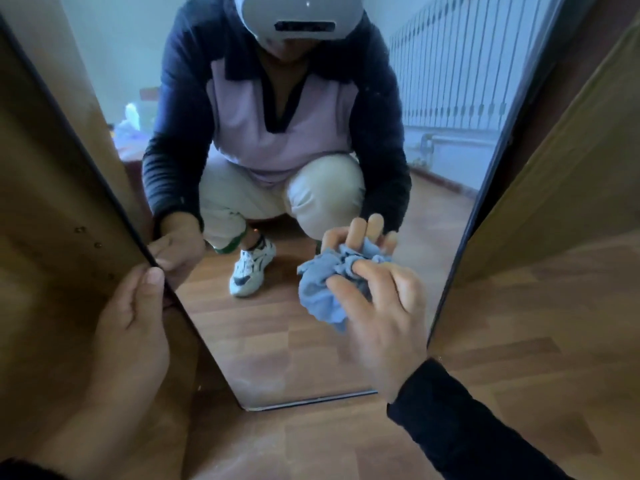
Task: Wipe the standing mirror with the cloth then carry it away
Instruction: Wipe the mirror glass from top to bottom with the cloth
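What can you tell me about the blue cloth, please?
The cloth is light blue, soft and looks like thin fabric, crumpled into a loose wad with a corner hanging down. The right hand has it in its grip, fingers curled around it, pressing it against the lower part of the mirror glass, near its right edge. Its reflection shows just above.

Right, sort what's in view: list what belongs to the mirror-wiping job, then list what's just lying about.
Job:
mirror
cloth, bunched in the right hand
left hand, gripping the mirror's left edge

Just there:
wood floor
wooden panels either side
radiator, only reflected
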